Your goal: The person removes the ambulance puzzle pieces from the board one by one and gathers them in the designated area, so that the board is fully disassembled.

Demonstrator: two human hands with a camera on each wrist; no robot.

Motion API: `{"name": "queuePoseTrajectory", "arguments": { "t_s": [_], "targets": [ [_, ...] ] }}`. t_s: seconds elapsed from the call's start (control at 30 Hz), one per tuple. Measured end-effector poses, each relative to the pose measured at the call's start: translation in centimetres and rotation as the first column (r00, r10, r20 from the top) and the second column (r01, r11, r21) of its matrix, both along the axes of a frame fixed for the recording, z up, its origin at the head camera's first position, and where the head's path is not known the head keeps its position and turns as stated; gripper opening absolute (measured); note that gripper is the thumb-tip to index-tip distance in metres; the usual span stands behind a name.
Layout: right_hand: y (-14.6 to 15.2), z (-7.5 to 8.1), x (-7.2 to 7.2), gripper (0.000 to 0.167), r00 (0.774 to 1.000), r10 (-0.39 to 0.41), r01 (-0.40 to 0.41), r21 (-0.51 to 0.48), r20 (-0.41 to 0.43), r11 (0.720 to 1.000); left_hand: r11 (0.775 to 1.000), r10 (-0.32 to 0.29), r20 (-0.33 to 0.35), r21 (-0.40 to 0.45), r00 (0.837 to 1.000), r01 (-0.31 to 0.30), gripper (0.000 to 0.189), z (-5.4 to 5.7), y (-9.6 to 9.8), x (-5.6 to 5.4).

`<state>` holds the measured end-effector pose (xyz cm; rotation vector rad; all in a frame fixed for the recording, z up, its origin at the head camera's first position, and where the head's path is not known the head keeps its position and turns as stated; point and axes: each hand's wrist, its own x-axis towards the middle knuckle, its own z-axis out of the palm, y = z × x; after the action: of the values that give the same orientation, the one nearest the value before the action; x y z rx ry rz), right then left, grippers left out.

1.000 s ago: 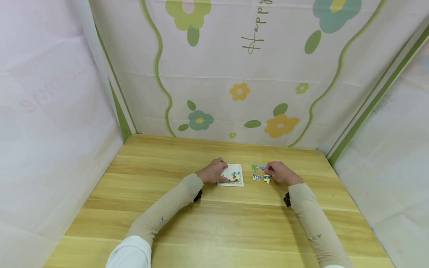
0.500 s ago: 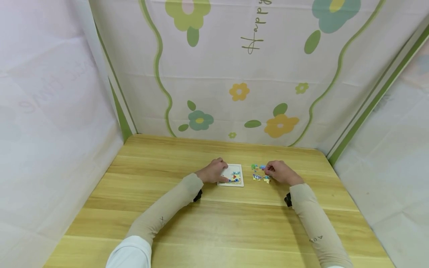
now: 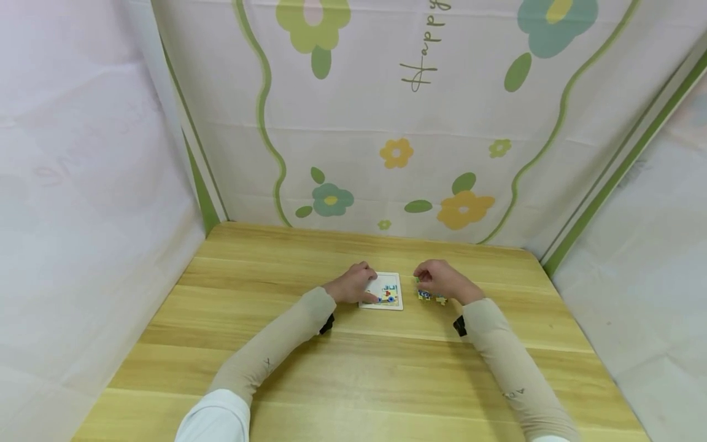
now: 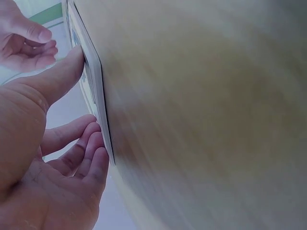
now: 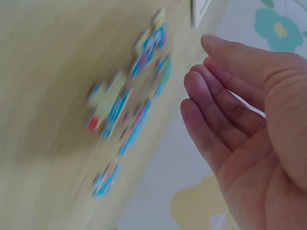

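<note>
My left hand [image 3: 350, 285] grips a white puzzle board [image 3: 393, 279], thumb near its front edge and fingertips at the far side. Joined pieces with a colourful vehicle-like picture fill part of that board. In the left wrist view the thumb presses on the board's frame [image 4: 97, 79], and the fingertips touch its edge. My right hand [image 3: 444, 281] hovers over loose jigsaw pieces [image 3: 424, 295] to the right of the board. Its fingers are loosely bent, with a gap to the thumb and nothing between them in the right wrist view. Several bright pieces [image 5: 108, 100] lie below, blurred; from the head the hand partly covers them.
A wooden table [image 3: 353, 380] carries everything. Behind it hangs a white cloth [image 3: 353, 110] with printed flowers, and further cloth walls stand at left and right.
My right hand has moved left over the loose pieces, closer to the board, and now covers some of them. The left hand stays on the board.
</note>
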<state>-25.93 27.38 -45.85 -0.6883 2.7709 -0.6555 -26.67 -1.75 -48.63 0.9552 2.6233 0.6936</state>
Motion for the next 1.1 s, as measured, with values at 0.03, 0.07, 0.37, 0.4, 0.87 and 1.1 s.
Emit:
{"name": "queuePoseTrajectory", "arguments": {
  "t_s": [0.03, 0.07, 0.37, 0.4, 0.87, 1.1],
  "targets": [
    [-0.5, -0.1, 0.0, 0.028, 1.000, 0.004, -0.004, 0.003, -0.002, 1.000, 1.000, -0.001, 0.000, 0.000, 1.000, 0.001, 0.065, 0.0, 0.0, 0.0],
    [-0.9, -0.1, -0.1, 0.030, 1.000, 0.008, -0.008, 0.004, -0.002, 1.000, 1.000, 0.000, -0.002, -0.003, 1.000, 0.000, 0.065, -0.1, 0.0, 0.0],
    [-3.9, -1.1, -0.2, 0.033, 1.000, 0.009, -0.009, -0.006, 0.029, 1.000, 1.000, 0.005, -0.013, -0.012, 1.000, -0.005, 0.065, -0.5, 0.2, -0.3],
    [-4.0, -1.2, -0.2, 0.033, 1.000, 0.011, -0.011, -0.002, 0.024, 1.000, 1.000, 0.005, -0.011, -0.012, 1.000, -0.005, 0.065, -0.5, 0.2, -0.3],
    [-5.1, -1.6, 0.4, 0.028, 0.997, 0.069, -0.066, 0.076, -0.032, 0.995, 1.000, -0.011, -0.026, -0.022, 1.000, 0.010, 0.065, -0.2, 0.1, -0.4],
    [-5.3, -1.8, 0.4, 0.026, 0.992, 0.103, -0.093, 0.125, -0.074, 0.988, 0.998, -0.027, -0.034, -0.058, 0.999, 0.025, 0.066, -0.1, 0.2, -0.8]
  ]
}}
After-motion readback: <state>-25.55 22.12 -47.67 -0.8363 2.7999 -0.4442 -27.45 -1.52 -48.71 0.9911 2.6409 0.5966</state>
